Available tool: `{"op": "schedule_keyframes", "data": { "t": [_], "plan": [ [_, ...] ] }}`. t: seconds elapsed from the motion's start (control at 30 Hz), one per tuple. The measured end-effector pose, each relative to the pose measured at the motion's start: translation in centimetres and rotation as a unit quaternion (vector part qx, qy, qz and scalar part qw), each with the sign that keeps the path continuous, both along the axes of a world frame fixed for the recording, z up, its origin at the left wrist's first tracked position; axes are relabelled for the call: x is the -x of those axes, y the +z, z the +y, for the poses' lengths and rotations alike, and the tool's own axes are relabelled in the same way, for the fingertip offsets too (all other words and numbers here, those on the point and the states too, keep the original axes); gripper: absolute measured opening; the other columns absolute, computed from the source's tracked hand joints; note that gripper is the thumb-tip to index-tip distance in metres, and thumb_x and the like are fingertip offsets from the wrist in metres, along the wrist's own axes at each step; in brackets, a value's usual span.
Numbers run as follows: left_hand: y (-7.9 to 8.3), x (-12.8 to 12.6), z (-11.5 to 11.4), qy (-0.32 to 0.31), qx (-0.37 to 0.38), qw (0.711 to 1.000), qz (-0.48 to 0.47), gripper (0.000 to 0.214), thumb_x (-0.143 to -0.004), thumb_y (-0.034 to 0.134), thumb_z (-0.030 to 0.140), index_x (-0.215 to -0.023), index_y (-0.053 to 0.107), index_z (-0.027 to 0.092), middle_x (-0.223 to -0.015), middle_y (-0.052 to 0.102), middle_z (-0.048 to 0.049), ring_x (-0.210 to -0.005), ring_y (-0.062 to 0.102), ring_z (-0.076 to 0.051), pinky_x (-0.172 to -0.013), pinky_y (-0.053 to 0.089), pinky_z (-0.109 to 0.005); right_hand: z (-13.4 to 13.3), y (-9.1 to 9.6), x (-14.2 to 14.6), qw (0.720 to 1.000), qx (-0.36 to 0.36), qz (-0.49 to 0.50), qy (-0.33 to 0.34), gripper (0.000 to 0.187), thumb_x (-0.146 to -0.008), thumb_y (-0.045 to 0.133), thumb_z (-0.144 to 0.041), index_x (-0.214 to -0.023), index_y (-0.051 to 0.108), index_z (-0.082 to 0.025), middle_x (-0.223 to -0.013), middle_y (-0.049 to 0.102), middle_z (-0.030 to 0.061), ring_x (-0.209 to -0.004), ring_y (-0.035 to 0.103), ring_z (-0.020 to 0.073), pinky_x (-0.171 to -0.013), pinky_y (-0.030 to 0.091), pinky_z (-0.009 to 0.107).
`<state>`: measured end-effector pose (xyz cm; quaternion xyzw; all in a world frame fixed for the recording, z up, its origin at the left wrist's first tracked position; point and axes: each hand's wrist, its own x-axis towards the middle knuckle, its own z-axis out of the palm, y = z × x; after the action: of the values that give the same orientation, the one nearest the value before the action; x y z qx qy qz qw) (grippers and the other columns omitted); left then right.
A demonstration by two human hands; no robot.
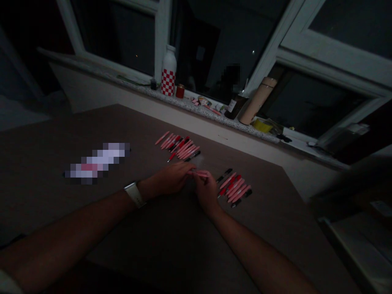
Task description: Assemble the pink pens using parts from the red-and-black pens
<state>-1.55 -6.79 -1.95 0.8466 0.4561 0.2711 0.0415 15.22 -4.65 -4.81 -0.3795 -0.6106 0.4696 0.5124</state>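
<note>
Right between my two hands, a pink pen (199,173) lies crosswise, just above the brown tabletop (171,249). My right hand (206,192) is closed on it, its fingers pinching the pen's barrel, while my left hand (167,179) is curled in from the other side with its fingertips (186,169) meeting the pen's left end. Neither hand is spread open, and the fingers hide part of the pen, so I can't tell exactly how firmly my left has it. A white watch (134,194) sits on my left wrist. Just past my left fingertips lies a slanted row of pink, red and black pens (180,147), and just beyond my right hand lies a second, similar row of pens (234,190); neither row touches my hands. Well out to the left of my left hand, a pixelated object (96,163) on the table is too blurred to name. Far ahead of my hands, past the table's edge, a speckled stone windowsill (186,107) holds a white bottle with a red checked pattern (168,71), a small red jar (180,91), a dark bottle (232,107), a cardboard tube (257,101) and a roll of yellow tape (262,125).
</note>
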Motion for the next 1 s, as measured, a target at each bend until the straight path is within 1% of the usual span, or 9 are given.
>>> {"op": "schedule_keyframes", "data": {
  "t": [0.1, 0.17, 0.27, 0.33, 0.43, 0.57, 0.7, 0.77, 1.0],
  "plan": [
    [-0.5, -0.1, -0.2, -0.013, 0.024, 0.999, -0.029, 0.038, -0.091, 0.046, 0.012, -0.129, 0.049, 0.017, -0.126, 0.061, -0.0116, -0.115, 0.059, -0.021, -0.098, 0.045, -0.031, -0.2, 0.3, 0.1, 1.000, -0.001, -0.008, 0.017, 0.023, -0.085, 0.062, -0.041, -0.088, 0.063, -0.018, -0.084, 0.073, 0.0061, -0.077, 0.068, 0.0185, -0.066, 0.051, 0.027],
    [-0.8, 0.0, -0.2, -0.010, 0.039, 0.999, -0.027, 0.038, -0.091, 0.048, 0.014, -0.130, 0.048, 0.018, -0.126, 0.061, -0.0112, -0.113, 0.060, -0.021, -0.096, 0.047, -0.029, -0.3, 0.5, 0.1, 1.000, 0.005, -0.014, 0.013, 0.025, -0.086, 0.060, -0.042, -0.083, 0.063, -0.018, -0.079, 0.072, 0.0046, -0.075, 0.067, 0.0176, -0.065, 0.050, 0.026],
    [-0.8, 0.2, -0.1, 0.016, 0.043, 0.999, 0.004, 0.039, -0.091, 0.053, 0.021, -0.129, 0.048, 0.019, -0.121, 0.064, -0.0101, -0.108, 0.062, -0.022, -0.089, 0.048, -0.030, -0.4, 0.8, 0.0, 0.999, 0.024, -0.039, -0.008, 0.031, -0.088, 0.057, -0.046, -0.075, 0.061, -0.018, -0.068, 0.067, 0.0009, -0.064, 0.063, 0.0151, -0.058, 0.045, 0.024],
    [-0.6, 0.4, -0.1, 0.033, 0.037, 0.998, 0.029, 0.039, -0.089, 0.056, 0.023, -0.128, 0.049, 0.020, -0.116, 0.065, -0.0087, -0.105, 0.063, -0.023, -0.087, 0.049, -0.031, -0.4, 0.9, -0.1, 0.997, 0.017, -0.070, -0.023, 0.036, -0.090, 0.055, -0.048, -0.070, 0.061, -0.018, -0.062, 0.063, -0.0011, -0.060, 0.060, 0.0139, -0.055, 0.042, 0.023],
    [-0.3, 0.5, 0.0, 0.063, 0.034, 0.996, 0.058, 0.035, -0.088, 0.056, 0.022, -0.123, 0.052, 0.021, -0.110, 0.067, -0.0078, -0.102, 0.064, -0.024, -0.084, 0.048, -0.032, -0.5, 1.1, -0.3, 0.993, -0.003, -0.118, -0.022, 0.043, -0.091, 0.053, -0.051, -0.065, 0.062, -0.019, -0.057, 0.060, -0.0023, -0.057, 0.057, 0.0131, -0.054, 0.039, 0.023],
    [0.0, 0.6, 0.0, 0.096, 0.039, 0.991, 0.082, 0.028, -0.091, 0.053, 0.027, -0.119, 0.054, 0.020, -0.104, 0.068, -0.0093, -0.096, 0.066, -0.026, -0.077, 0.049, -0.032, -0.7, 1.2, -0.3, 0.988, -0.025, -0.149, -0.004, 0.047, -0.091, 0.052, -0.055, -0.063, 0.064, -0.019, -0.057, 0.061, -0.0023, -0.057, 0.057, 0.0130, -0.054, 0.038, 0.022],
    [-0.1, 0.6, -0.1, 0.100, 0.074, 0.986, 0.110, 0.020, -0.093, 0.050, 0.031, -0.107, 0.059, 0.019, -0.091, 0.069, -0.0097, -0.081, 0.067, -0.026, -0.068, 0.049, -0.032, -0.8, 1.2, -0.3, 0.988, -0.044, -0.149, 0.001, 0.048, -0.092, 0.050, -0.054, -0.061, 0.065, -0.020, -0.056, 0.062, -0.0022, -0.056, 0.058, 0.0137, -0.054, 0.039, 0.023],
    [-0.2, 0.6, -0.1, 0.101, 0.090, 0.984, 0.114, 0.020, -0.094, 0.049, 0.033, -0.103, 0.060, 0.019, -0.087, 0.068, -0.0097, -0.075, 0.066, -0.024, -0.066, 0.048, -0.031, -0.7, 1.2, -0.4, 0.987, -0.055, -0.152, 0.003, 0.048, -0.093, 0.049, -0.053, -0.062, 0.066, -0.021, -0.056, 0.062, -0.0021, -0.056, 0.058, 0.0141, -0.055, 0.039, 0.024],
    [-0.4, 0.9, 0.2, 0.079, 0.127, 0.982, 0.115, 0.028, -0.099, 0.041, 0.038, -0.108, 0.061, 0.020, -0.082, 0.067, -0.0076, -0.070, 0.064, -0.021, -0.061, 0.044, -0.027, -0.6, 1.3, -0.8, 0.978, -0.079, -0.193, 0.009, 0.042, -0.096, 0.049, -0.047, -0.069, 0.071, -0.022, -0.065, 0.068, -0.0007, -0.062, 0.062, 0.0152, -0.061, 0.039, 0.026]
  ]
}}
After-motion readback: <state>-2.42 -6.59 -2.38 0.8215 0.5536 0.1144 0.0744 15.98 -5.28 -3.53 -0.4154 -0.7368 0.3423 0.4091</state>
